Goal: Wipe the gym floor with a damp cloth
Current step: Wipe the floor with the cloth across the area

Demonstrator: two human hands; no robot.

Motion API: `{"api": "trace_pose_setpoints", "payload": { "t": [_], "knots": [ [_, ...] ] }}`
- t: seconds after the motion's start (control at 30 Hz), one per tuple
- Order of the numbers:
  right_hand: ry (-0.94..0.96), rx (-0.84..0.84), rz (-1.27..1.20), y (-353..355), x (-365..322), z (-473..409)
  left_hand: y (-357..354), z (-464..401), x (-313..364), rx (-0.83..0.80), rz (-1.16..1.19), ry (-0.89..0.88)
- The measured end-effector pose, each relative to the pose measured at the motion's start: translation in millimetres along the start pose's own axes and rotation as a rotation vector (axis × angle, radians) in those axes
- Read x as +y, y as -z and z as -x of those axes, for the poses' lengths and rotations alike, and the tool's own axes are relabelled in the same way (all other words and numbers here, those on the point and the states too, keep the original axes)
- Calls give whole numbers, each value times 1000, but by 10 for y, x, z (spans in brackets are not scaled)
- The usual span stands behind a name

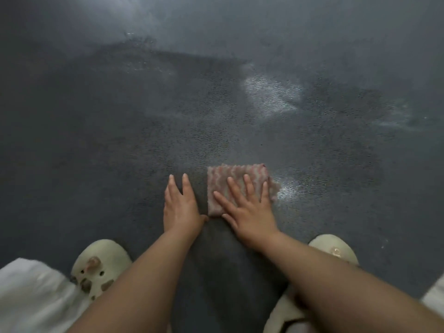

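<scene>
A folded pinkish cloth (236, 179) with a wavy pattern lies flat on the dark grey textured gym floor (120, 140). My right hand (247, 207) presses on the cloth with its fingers spread and straight, covering the cloth's near right part. My left hand (181, 207) rests flat on the bare floor just left of the cloth, fingers straight, thumb near the cloth's near corner. Darker damp patches and shiny wet streaks (271, 94) show on the floor beyond and to the right of the cloth.
Two pale clog shoes are at the bottom, one at the left (98, 267) and one at the right (336, 248), on either side of my arms. Light fabric (31, 296) fills the lower left corner. The floor stretches on in every direction.
</scene>
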State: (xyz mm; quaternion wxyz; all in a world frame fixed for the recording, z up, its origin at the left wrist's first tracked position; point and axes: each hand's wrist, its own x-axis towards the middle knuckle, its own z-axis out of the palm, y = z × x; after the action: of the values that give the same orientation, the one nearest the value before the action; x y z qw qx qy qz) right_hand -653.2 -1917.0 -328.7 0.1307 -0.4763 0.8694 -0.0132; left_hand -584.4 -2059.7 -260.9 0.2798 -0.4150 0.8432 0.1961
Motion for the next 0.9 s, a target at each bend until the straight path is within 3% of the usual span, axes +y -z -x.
{"api": "trace_pose_setpoints", "payload": {
  "t": [0.07,0.2,0.3,0.37,0.47,0.57,0.63,0.7,0.8,0.83,0.9],
  "knots": [
    [39,70,56,-30,374,-28,48,-13,-150,-11,-23,33],
    [-686,103,-146,17,529,-263,150,-83,-440,8,1,123],
    [-835,80,-248,95,34,-492,220,-132,-658,4,57,172],
    [-657,34,-232,111,-463,-630,239,-176,-788,13,77,186],
    [-101,36,-110,19,-1115,-648,245,-229,-980,18,93,191],
    [277,-40,-2,15,-1015,-739,236,-249,-1093,8,106,178],
    [327,17,42,48,-639,-840,233,-264,-1105,-8,101,180],
    [21,42,-6,148,-204,-846,252,-276,-1073,-39,101,187],
    [-783,36,-210,244,147,-658,260,-254,-953,-44,80,179],
    [-896,30,-216,267,97,-579,251,-236,-887,-43,72,164],
    [-801,-42,-214,283,-137,-429,222,-171,-703,-72,65,124]
  ]
}}
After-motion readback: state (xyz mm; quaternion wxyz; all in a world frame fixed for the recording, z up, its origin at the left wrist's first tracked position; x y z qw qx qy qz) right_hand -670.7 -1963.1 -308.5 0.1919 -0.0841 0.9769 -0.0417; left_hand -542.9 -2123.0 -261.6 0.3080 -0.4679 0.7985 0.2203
